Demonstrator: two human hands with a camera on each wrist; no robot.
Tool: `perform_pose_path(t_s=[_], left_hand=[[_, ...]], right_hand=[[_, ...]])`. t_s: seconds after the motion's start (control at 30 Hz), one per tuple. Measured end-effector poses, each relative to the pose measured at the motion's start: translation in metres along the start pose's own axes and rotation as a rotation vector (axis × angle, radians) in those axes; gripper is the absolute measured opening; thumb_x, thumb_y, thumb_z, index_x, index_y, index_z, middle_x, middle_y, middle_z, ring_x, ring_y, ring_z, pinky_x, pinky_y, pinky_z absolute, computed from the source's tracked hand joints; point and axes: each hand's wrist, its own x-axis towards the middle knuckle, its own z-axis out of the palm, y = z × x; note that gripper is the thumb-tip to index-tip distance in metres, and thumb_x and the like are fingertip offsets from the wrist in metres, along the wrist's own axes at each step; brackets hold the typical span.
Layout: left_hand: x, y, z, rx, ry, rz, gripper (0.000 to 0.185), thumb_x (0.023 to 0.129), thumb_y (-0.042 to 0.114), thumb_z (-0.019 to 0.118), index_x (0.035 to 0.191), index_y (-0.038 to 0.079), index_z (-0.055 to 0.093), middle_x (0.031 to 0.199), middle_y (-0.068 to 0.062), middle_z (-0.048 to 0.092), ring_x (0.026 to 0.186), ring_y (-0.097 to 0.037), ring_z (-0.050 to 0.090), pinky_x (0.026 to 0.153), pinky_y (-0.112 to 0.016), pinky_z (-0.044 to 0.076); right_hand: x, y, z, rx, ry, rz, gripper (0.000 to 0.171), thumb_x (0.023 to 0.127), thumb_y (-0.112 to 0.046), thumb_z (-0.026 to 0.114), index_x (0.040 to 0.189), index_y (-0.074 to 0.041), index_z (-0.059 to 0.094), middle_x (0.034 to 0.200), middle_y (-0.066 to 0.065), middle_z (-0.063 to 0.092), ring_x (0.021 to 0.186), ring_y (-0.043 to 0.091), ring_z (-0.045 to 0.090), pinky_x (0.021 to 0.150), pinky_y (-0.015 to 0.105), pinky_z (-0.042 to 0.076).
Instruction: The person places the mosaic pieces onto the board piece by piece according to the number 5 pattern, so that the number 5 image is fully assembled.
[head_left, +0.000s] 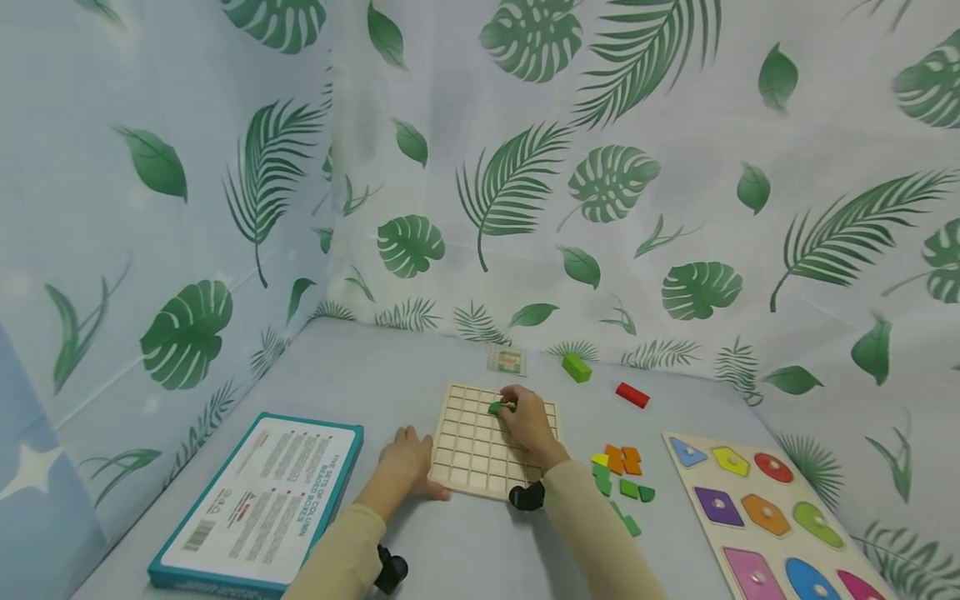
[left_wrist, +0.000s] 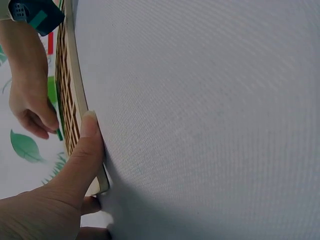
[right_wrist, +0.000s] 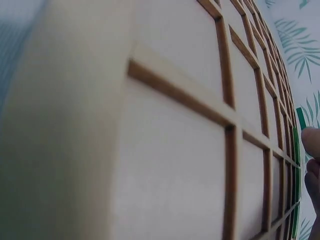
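Soft, even light all round, no glare anywhere, and the head view bends the backdrop toward its corners. A faint shadow sits under the left hand (head_left: 405,463) against the wooden grid board (head_left: 480,450), darker below the thumb in the left wrist view. The right wrist view is pressed close: near board surface blurred, grid lines sharpening toward the right hand (right_wrist: 312,165), itself blurred.

A pale grey table (head_left: 420,367) carries a teal-edged box (head_left: 258,502) near left, a wooden grid board (head_left: 472,450) in the middle, small coloured tiles (head_left: 622,479) and a shape puzzle board (head_left: 772,517) to the right — far off, a green block (head_left: 576,367), a red block (head_left: 632,394), and perhaps a small card (head_left: 507,360).
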Motion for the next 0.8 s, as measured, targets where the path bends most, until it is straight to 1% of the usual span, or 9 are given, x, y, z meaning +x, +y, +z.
perform_pose_path(t_s=[0.13, 0.3, 0.5, 0.67, 0.8], left_hand=[[0.000, 0.000, -0.001, 0.010, -0.003, -0.005, 0.095, 0.063, 0.064, 0.075, 0.130, 0.000, 0.052, 0.122, -0.027, 0.048, 0.112, -0.034, 0.049, 0.084, -0.041, 0.050], [-0.001, 0.001, -0.003, 0.010, -0.002, -0.010, 0.095, 0.063, 0.064, 0.075, 0.130, 0.000, 0.052, 0.124, -0.027, 0.048, 0.113, -0.034, 0.049, 0.084, -0.041, 0.050], [-0.001, 0.001, -0.004, -0.001, -0.007, -0.014, 0.095, 0.063, 0.064, 0.076, 0.130, 0.001, 0.052, 0.125, -0.027, 0.048, 0.114, -0.034, 0.049, 0.084, -0.041, 0.050], [-0.001, 0.001, -0.002, 0.011, -0.006, -0.013, 0.097, 0.062, 0.066, 0.074, 0.131, 0.002, 0.052, 0.127, -0.027, 0.047, 0.116, -0.035, 0.048, 0.084, -0.041, 0.050], [0.000, -0.001, -0.002, 0.017, 0.004, -0.012, 0.096, 0.062, 0.066, 0.074, 0.130, 0.002, 0.053, 0.124, -0.026, 0.048, 0.114, -0.034, 0.049, 0.082, -0.041, 0.051]], right_hand=[[0.002, -0.003, 0.002, -0.003, -0.004, -0.002, 0.029, 0.087, -0.001, 0.064, 0.115, 0.003, 0.061, 0.098, 0.011, 0.064, 0.095, 0.027, 0.058, 0.079, 0.041, 0.049], [0.005, -0.005, 0.006, -0.023, -0.004, -0.018, 0.027, 0.085, -0.001, 0.067, 0.112, 0.002, 0.062, 0.095, 0.009, 0.064, 0.093, 0.027, 0.057, 0.079, 0.040, 0.050], [0.006, -0.009, 0.009, -0.062, -0.005, 0.005, 0.028, 0.083, -0.002, 0.069, 0.110, 0.002, 0.063, 0.092, 0.007, 0.064, 0.091, 0.027, 0.059, 0.077, 0.038, 0.051], [0.006, -0.013, 0.011, -0.079, 0.001, 0.010, 0.029, 0.083, -0.001, 0.069, 0.111, 0.002, 0.063, 0.092, 0.008, 0.065, 0.096, 0.029, 0.058, 0.081, 0.042, 0.050], [0.007, -0.014, 0.012, -0.077, 0.008, -0.007, 0.030, 0.082, 0.000, 0.069, 0.111, 0.002, 0.063, 0.093, 0.009, 0.066, 0.097, 0.030, 0.058, 0.083, 0.043, 0.050]])
